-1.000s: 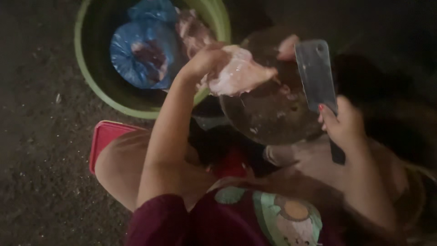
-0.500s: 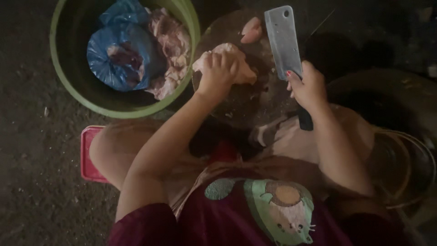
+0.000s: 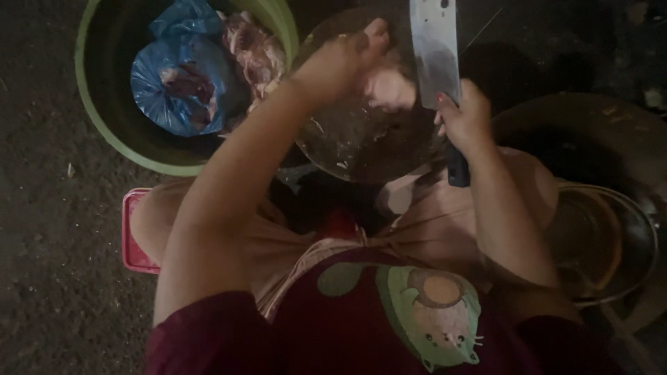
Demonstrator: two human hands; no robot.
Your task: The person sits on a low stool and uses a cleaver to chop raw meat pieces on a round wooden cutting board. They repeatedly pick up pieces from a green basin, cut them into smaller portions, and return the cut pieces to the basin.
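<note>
a green tub point(image 3: 104, 132) at the left holds a blue bag point(image 3: 177, 83) with raw meat; the left hand point(image 3: 340, 62) presses a pale piece of meat point(image 3: 389, 90) onto the round chopping block point(image 3: 361, 139); the right hand point(image 3: 465, 121) is clenched around the handle of a cleaver point(image 3: 434, 48), blade upright just beside the meat; a metal bowl point(image 3: 604, 236) sits at the right.

Dim light over dark, gritty ground point(image 3: 48, 278), possibly bare earth or concrete.
</note>
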